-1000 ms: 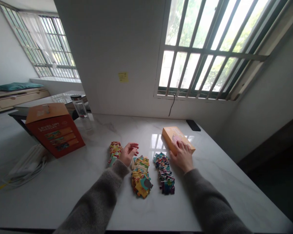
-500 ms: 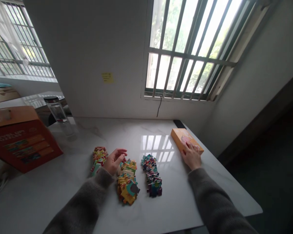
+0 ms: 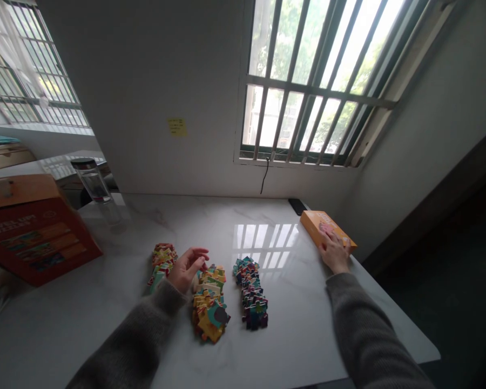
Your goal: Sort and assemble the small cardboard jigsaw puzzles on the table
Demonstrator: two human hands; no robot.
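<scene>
Three rows of colourful puzzle pieces lie on the white marble table (image 3: 105, 319): a left row (image 3: 161, 261), a middle yellow row (image 3: 209, 303) and a right dark row (image 3: 251, 293). My left hand (image 3: 187, 268) rests between the left and middle rows, fingers loosely curled and apart, holding nothing I can see. My right hand (image 3: 335, 254) lies flat on the near end of a small orange box (image 3: 322, 225) close to the table's right edge.
A large red-orange puzzle box (image 3: 32, 235) stands at the left. A clear bottle with a black lid (image 3: 94, 183) stands behind it. A black phone (image 3: 297, 206) lies at the back by the wall. A barred window is behind.
My right hand has slid the small orange box to the right, away from the puzzle rows and toward the table's right edge. My left hand has stayed by the pieces.
</scene>
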